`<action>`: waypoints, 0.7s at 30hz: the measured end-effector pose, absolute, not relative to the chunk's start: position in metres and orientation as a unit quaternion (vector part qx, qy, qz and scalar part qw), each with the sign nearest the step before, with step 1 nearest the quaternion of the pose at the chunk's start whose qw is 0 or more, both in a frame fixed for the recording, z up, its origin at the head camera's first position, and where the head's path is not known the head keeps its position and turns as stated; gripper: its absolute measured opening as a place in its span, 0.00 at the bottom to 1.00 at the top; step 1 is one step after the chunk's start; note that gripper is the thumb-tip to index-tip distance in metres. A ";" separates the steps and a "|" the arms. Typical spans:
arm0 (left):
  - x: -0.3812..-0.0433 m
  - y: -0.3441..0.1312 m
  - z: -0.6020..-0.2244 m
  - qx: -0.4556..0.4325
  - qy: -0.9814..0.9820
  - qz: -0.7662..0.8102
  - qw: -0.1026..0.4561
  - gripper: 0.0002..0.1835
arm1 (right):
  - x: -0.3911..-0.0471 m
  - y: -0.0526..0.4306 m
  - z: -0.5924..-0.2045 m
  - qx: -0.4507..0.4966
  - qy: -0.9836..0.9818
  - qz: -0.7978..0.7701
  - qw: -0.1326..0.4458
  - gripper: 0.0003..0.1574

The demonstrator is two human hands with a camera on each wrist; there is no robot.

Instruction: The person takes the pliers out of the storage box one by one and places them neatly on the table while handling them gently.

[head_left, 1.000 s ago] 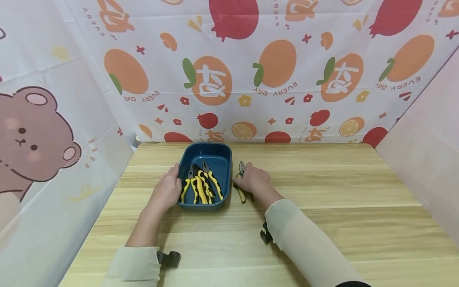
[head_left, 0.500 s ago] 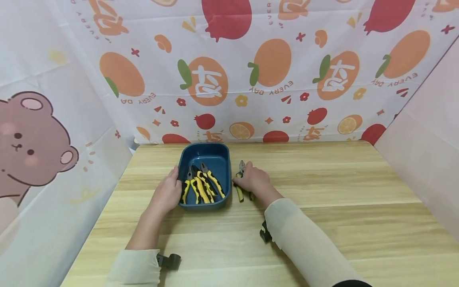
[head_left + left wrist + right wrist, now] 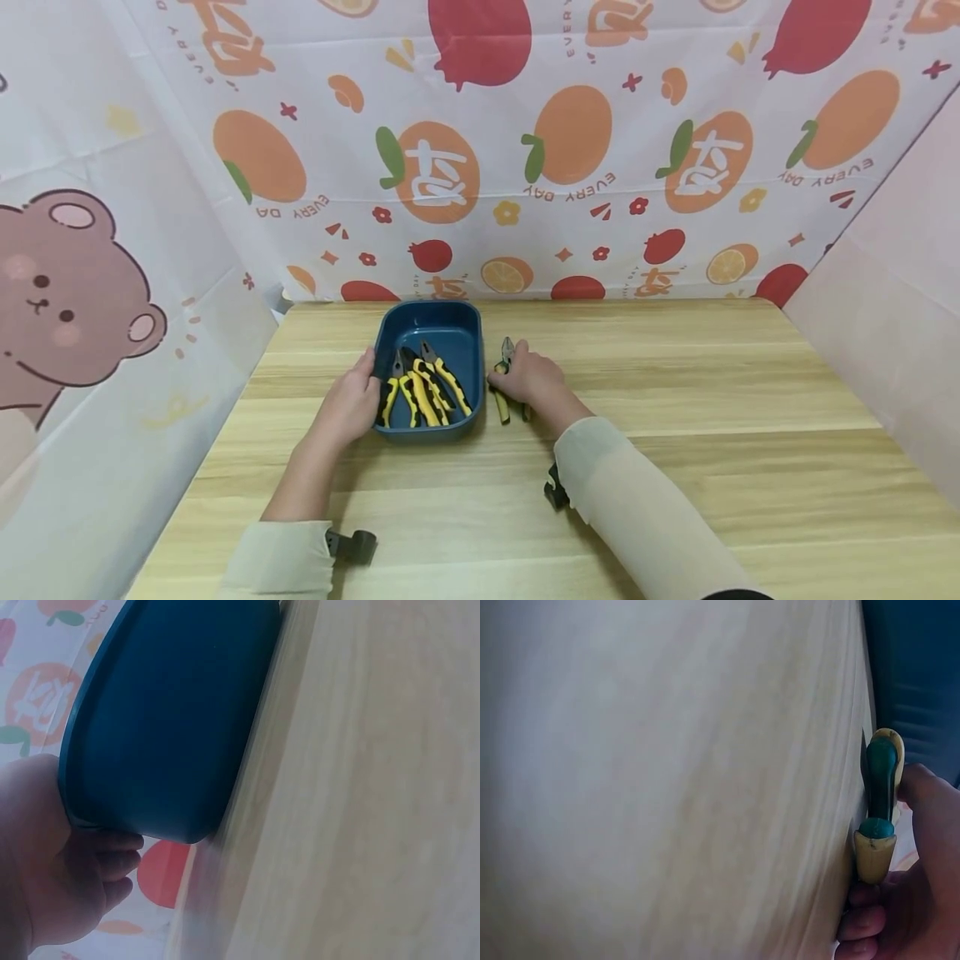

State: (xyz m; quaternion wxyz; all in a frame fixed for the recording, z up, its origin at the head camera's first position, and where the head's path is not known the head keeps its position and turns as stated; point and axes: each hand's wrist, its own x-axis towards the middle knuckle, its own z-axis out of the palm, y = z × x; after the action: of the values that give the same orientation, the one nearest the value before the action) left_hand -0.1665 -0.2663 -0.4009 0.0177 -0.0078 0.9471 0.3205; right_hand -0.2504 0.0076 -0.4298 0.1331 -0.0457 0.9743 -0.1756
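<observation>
My left hand (image 3: pixel 348 402) holds the left side of a blue plastic bin (image 3: pixel 431 435). In the left wrist view its fingers (image 3: pixel 116 866) are bent against the bin's outer wall, with the thumb up at the rim. Inside the bin lie several pliers (image 3: pixel 423 400) with yellow-and-black handles and dark metal noses. Just right of the bin, my right hand (image 3: pixel 531 375) grips another pair of pliers (image 3: pixel 502 407), its nose pointing to the back and its handle ends toward me. The right wrist view shows those handle ends (image 3: pixel 875 859) between thumb and fingers, close to the tabletop.
The bin stands near the back of a light wood-grain table (image 3: pixel 675 467). A fruit-printed cloth (image 3: pixel 495 167) hangs behind the table, and a bear-printed one (image 3: pixel 82 292) on the left. Each wrist carries a small black camera mount (image 3: pixel 354 547).
</observation>
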 end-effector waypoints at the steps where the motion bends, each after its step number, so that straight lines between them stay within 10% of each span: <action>1: -0.167 -0.267 -0.401 -0.007 0.947 0.320 0.018 0.31 | -0.251 0.008 -0.430 -0.046 0.974 -0.177 0.133 0.47; 21: -0.167 -0.269 -0.402 -0.009 0.945 0.327 0.018 0.31 | -0.255 0.021 -0.423 -0.066 0.952 -0.244 0.170 0.54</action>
State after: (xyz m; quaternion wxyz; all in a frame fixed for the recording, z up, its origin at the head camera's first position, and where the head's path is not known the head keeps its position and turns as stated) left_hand -0.1672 -0.2691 -0.4025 0.0185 -0.0092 0.9449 0.3267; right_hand -0.2554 0.0206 -0.4234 0.1702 -0.0662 0.9524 -0.2440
